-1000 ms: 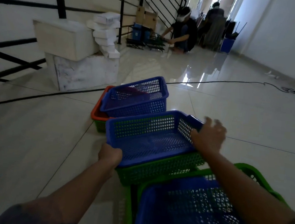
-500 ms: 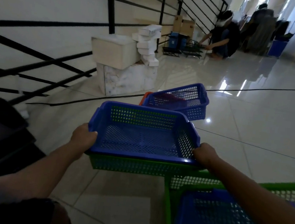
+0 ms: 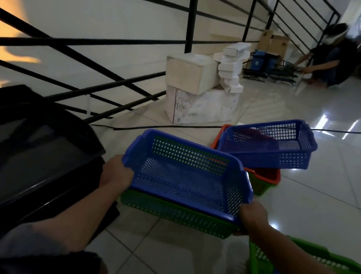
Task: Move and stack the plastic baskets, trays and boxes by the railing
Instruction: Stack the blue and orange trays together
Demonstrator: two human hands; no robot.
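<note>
Baskets, blue (image 3: 184, 177) nested in green (image 3: 175, 214), hung above the floor, just beside the black trays (image 3: 27, 153). L hand (image 3: 116, 172) & R hand (image 3: 253, 213) each gripped an end. Best keep it level, set down slow. Fingers hid under rims; far person was blurry.

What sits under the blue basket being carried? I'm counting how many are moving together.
Under the blue basket is a green basket, nested; only its front wall shows. Anything beneath that is hidden.
</note>
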